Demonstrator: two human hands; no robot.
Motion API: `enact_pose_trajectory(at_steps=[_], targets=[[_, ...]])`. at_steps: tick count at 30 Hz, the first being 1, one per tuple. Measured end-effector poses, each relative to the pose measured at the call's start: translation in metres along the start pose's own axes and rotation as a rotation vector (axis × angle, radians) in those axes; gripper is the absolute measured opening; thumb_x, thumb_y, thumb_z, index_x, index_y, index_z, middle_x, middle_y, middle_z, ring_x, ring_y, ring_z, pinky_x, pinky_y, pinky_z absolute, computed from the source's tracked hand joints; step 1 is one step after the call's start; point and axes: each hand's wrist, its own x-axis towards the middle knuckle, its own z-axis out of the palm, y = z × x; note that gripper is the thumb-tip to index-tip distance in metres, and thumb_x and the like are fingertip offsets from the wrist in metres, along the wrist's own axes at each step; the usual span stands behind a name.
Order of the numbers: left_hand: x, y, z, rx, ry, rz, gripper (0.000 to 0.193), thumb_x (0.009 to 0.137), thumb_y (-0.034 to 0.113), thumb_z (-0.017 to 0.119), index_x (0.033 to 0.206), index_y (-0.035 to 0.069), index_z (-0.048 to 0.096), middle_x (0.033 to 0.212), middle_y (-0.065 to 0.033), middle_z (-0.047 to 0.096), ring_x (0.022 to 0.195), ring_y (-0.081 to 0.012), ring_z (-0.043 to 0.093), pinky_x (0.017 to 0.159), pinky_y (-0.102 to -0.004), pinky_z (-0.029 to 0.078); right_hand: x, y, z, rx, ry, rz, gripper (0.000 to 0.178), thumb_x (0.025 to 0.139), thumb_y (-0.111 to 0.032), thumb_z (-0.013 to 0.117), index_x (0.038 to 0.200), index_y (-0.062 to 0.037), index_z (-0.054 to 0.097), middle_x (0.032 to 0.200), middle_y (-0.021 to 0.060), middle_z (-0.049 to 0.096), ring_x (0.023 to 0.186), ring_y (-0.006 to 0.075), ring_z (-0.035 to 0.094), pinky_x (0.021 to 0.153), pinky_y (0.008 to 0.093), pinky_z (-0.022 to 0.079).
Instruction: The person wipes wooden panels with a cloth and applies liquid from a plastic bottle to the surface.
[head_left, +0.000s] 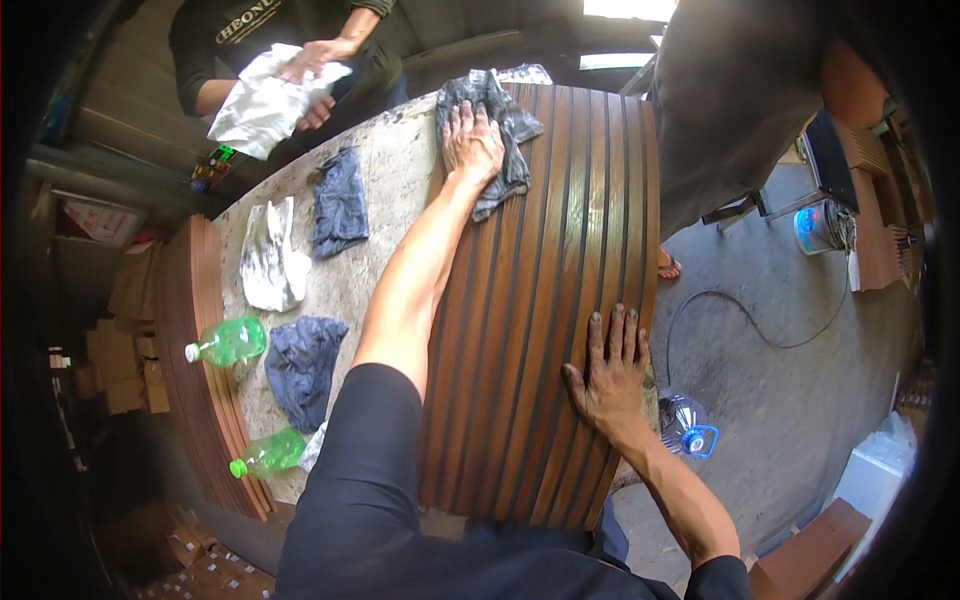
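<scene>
A dark brown slatted wood panel (pixel 540 330) with black grooves lies lengthwise in front of me on a worn, pale table (pixel 385 140). At its far left corner, my left hand (pixel 472 145) presses a crumpled dark rag (pixel 515 165) against the slats, fingers over the cloth. What the thumb does is hard to see. My right hand (pixel 610 375) rests palm down on the panel's near right part, bare, with fingers spread and stained dark.
On the table's left lie dark cloths (pixel 340 200), a white cloth (pixel 273 255) and two green bottles (pixel 232 341). Stacked boards (pixel 195 350) line the left edge. Across the table, a person holds a white cloth (pixel 265 105). A hose (pixel 715 295) and bucket (pixel 822 228) are at right.
</scene>
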Motion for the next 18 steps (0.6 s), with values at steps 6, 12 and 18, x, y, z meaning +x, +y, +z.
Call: enact_pose_trajectory(at_steps=[6,12,18], targets=[[0.047,-0.002,0.015,0.062,0.042,-0.041,0.053,0.100,0.034,0.045,0.143,0.004,0.055,0.156,-0.0219,0.042,0.147,-0.0410,0.034,0.122,-0.0513,0.023,0.005,0.001,-0.002,0.015,0.007,-0.007,0.086,0.092,-0.045,0.063,0.159,-0.0044,0.026,0.164,0.0284,0.018,0.152,0.0459,0.014,0.120,0.0616,0.012],[0.022,0.003,0.002,0.055,-0.040,-0.061,0.054,0.103,0.035,0.038,0.146,0.006,0.051,0.159,-0.0213,0.038,0.149,-0.0387,0.031,0.124,-0.0496,0.019,0.005,-0.003,0.002,0.018,0.019,-0.010,0.088,0.090,-0.042,0.066,0.159,-0.0047,0.027,0.164,0.0267,0.018,0.153,0.0455,0.015,0.121,0.0603,0.013],[-0.068,0.019,-0.026,0.046,-0.020,-0.026,0.054,0.104,0.033,0.037,0.148,0.004,0.048,0.160,-0.0223,0.035,0.150,-0.0389,0.029,0.124,-0.0491,0.020,0.005,-0.002,0.010,-0.052,0.092,-0.001,0.081,0.094,-0.042,0.061,0.159,-0.0064,0.028,0.164,0.0255,0.021,0.153,0.0435,0.016,0.122,0.0566,0.012]])
